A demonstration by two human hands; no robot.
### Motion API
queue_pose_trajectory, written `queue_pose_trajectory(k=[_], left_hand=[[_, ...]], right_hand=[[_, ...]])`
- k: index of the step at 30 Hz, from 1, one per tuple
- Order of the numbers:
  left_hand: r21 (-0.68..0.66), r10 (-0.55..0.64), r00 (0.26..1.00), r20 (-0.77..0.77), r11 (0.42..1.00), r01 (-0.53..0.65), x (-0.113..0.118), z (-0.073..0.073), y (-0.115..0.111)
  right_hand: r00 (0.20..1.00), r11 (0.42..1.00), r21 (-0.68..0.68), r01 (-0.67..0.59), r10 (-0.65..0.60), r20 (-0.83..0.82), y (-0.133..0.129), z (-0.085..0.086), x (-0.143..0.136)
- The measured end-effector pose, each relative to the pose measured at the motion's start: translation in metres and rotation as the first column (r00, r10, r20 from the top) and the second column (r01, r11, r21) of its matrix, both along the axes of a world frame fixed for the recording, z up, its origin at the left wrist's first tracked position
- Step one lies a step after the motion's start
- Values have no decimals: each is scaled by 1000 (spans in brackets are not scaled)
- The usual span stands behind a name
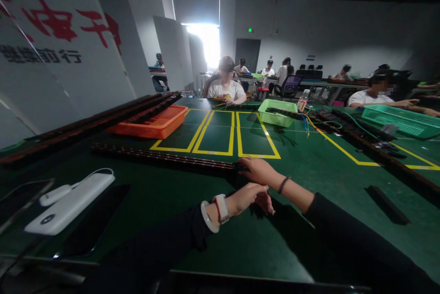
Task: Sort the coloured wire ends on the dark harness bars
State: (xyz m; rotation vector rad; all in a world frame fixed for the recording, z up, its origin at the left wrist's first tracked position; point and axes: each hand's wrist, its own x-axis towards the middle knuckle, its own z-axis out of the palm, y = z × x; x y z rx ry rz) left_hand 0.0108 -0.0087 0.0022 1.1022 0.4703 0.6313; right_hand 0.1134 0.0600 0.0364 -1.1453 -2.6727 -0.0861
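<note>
Head view: a long dark strip (172, 160) lies across the table (213, 188), between its near edge and the yellow tape boxes (215, 153). Bent fingers of the right hand (256, 169) rest at the strip's end toward the table's right edge; whether they grip it, I cannot tell. Just below, the left hand (252, 197) crosses under the right wrist, fingers loosely spread. An orange basket (163, 124) sits toward the left edge, a light green basket (278, 117) by the far edge, a white power bank (74, 204) near the near left corner.
</note>
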Motion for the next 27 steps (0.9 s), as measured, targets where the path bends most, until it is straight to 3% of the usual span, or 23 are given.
queue_pose_trajectory(k=[5, 9, 11, 16, 20, 27], left_hand=[[-225, 169, 963, 211, 967, -121, 0, -7, 5], [-420, 418, 853, 312, 866, -270, 0, -9, 10], [-488, 478, 822, 310, 822, -293, 0, -9, 11], [-541, 460, 828, 320, 806, -238, 0, -8, 9], [-517, 450, 840, 303, 818, -252, -2, -6, 7], [-494, 446, 838, 315, 831, -256, -4, -4, 4]], right_hand=[[997, 999, 33, 42, -40, -68, 5, 27, 22], [996, 996, -54, 65, -68, -60, 5, 40, 47], [995, 991, -101, 84, -88, -40, 2, 41, 57], [994, 987, -114, 113, -113, 8, 1, 41, 60], [986, 992, -33, 121, -117, 118, 9, 44, 47], [971, 992, -51, 112, -98, 216, 17, 45, 27]])
